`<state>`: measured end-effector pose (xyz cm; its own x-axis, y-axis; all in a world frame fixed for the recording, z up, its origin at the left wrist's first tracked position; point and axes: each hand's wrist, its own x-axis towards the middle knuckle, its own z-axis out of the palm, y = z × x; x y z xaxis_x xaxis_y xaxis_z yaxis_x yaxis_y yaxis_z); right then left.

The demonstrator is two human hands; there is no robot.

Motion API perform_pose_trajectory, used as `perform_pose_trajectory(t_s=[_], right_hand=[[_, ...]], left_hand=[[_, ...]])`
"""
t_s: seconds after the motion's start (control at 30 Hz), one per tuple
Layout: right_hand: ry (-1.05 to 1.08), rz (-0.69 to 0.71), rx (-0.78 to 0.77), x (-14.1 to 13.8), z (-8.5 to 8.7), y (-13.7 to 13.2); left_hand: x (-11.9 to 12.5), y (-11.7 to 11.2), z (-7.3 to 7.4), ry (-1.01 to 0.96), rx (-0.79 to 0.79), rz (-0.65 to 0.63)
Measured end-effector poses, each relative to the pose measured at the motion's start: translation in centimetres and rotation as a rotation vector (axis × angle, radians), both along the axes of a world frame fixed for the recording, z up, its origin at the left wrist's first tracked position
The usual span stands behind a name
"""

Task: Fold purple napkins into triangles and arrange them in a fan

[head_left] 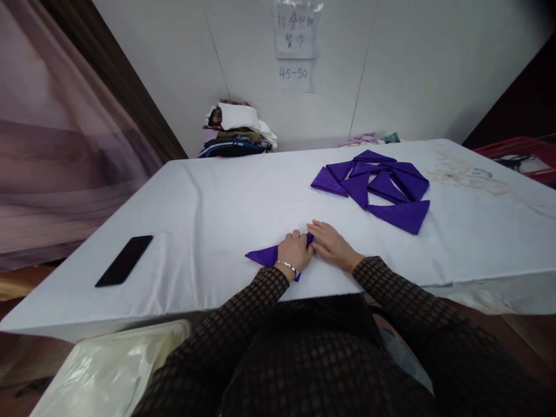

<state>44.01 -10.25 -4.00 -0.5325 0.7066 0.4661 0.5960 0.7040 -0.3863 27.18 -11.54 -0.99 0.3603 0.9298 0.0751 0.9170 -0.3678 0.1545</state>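
Observation:
A purple cloth napkin (263,255), folded to a pointed shape, lies near the table's front edge. My left hand (296,250), with a silver bracelet at the wrist, covers its middle. The fingers are bent and closed on the cloth, hiding part of the folds. Just right of it, my right hand (332,245) rests at the napkin's right end, fingers stretched out and fairly flat, the fingertips by the cloth's edge. Farther back on the right, several folded purple napkins (397,215) lie in a loose, overlapping ring.
A white cloth covers the table (234,197). A black flat rectangular object (124,262) lies at the left. Behind the table is a stack of folded fabrics (238,130). Handwritten sheets (295,35) hang on the wall. A pale plastic-covered container (108,365) stands below the front edge.

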Motion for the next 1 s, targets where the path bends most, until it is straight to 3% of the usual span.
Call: perform_pose_trajectory(t_s=[0.17,0.33,0.57,0.73,1.0], right_hand=[[-0.205,0.002,-0.155,-0.4,0.0,-0.6],[-0.238,0.029,-0.134,-0.1,-0.2,-0.8],[-0.275,0.025,-0.147,0.1,-0.1,-0.8],[-0.259,0.032,-0.153,0.1,-0.1,-0.9],[-0.259,0.044,-0.151,0.2,0.1,-0.7]], left_hand=[[-1.5,-1.0,-0.1,-0.088,0.022,-0.061],[-5.1,-2.6,-0.8,-0.195,0.086,-0.141],[-11.5,-4.2,-1.1,-0.133,0.096,0.038],[-15.1,-3.5,-1.6,-0.201,0.107,0.164],[-16.1,-1.7,-2.0,-0.364,0.068,0.192]])
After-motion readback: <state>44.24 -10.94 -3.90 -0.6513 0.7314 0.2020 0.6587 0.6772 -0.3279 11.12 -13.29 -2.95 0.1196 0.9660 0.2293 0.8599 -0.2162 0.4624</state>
